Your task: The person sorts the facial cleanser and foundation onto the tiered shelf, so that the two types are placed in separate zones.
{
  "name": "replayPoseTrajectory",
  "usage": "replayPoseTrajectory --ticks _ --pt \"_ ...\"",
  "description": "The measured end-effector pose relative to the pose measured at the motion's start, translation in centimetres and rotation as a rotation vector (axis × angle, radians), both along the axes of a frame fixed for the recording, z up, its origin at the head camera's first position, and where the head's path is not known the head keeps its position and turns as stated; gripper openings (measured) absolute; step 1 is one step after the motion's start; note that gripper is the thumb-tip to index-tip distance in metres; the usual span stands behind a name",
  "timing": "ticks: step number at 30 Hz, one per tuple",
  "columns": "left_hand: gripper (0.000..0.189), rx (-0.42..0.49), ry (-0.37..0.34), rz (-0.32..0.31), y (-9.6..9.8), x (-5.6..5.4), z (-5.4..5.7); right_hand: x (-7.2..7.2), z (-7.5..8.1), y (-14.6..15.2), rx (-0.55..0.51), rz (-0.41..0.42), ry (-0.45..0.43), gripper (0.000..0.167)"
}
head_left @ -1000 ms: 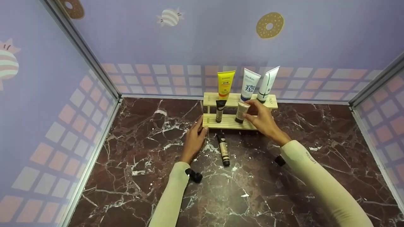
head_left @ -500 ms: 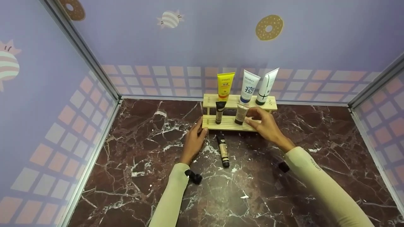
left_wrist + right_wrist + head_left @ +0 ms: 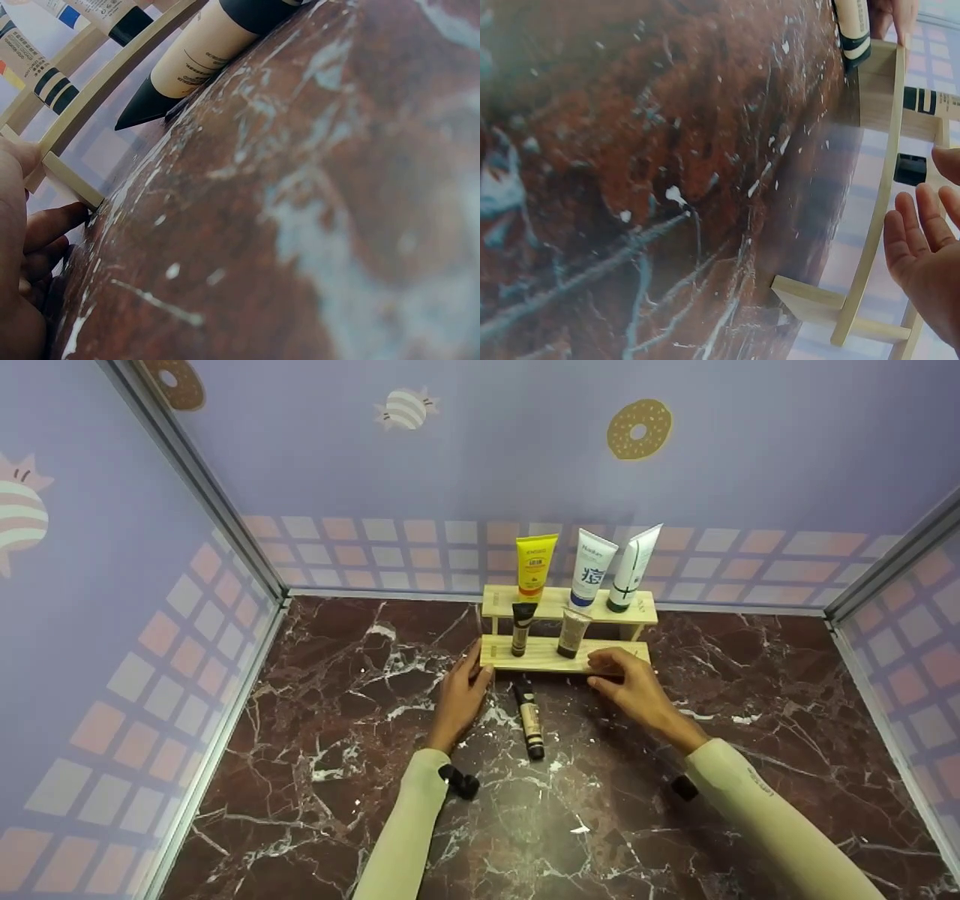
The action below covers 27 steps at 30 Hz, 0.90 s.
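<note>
A two-tier wooden rack (image 3: 540,661) stands by the back wall. My left hand (image 3: 459,701) holds its left end, thumb at the front corner and curled fingers by the leg (image 3: 75,180). My right hand (image 3: 630,690) is at the lower shelf's front right, fingers loosely bent with nothing between them. On the lower shelf stand a slim black-and-beige tube (image 3: 520,630) and a small beige tube (image 3: 572,634) with a dark cap. Another black-and-beige tube (image 3: 530,721) lies on the table in front of the rack, between my hands.
The upper shelf carries a yellow tube (image 3: 535,566), a white tube with a blue cap (image 3: 592,566) and a white tube with a dark green cap (image 3: 634,568). A patterned wall (image 3: 375,540) rises behind the rack. The dark red marbled table (image 3: 337,697) lies under everything.
My right hand has let go of the small beige tube, which stands on the lower shelf, and has drawn back toward me and down. The left hand stays at the rack.
</note>
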<state>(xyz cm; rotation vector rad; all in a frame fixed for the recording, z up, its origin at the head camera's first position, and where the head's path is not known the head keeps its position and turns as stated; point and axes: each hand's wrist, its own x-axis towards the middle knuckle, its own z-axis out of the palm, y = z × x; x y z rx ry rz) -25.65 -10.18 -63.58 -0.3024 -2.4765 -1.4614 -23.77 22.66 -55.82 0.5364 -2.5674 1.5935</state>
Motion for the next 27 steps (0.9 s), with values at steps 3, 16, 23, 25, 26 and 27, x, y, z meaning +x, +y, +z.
replayPoseTrajectory --ticks 3,16,23,25,26,27 --pt "0.063 0.005 -0.019 -0.006 -0.1 0.0 0.0 0.5 -0.3 -0.1 0.02 -0.01 0.011 0.034" --pt "0.063 -0.01 -0.022 0.005 0.2 0.1 0.0 2.0 -1.9 -1.3 0.052 0.088 -0.007 0.032" --pt "0.063 -0.003 -0.022 -0.002 0.1 0.1 0.0 2.4 -2.6 -2.0 0.098 0.11 -0.009 0.034" --pt "0.063 -0.002 -0.023 -0.007 0.1 0.1 0.0 2.5 -2.8 -2.3 0.094 0.121 -0.02 0.036" --pt "0.064 -0.004 -0.025 -0.008 0.0 0.1 0.0 2.6 -2.8 -2.4 0.093 0.128 -0.026 0.037" --pt "0.064 -0.004 -0.028 -0.01 0.0 0.1 0.0 2.6 -2.9 -2.6 0.092 0.133 -0.032 0.038"
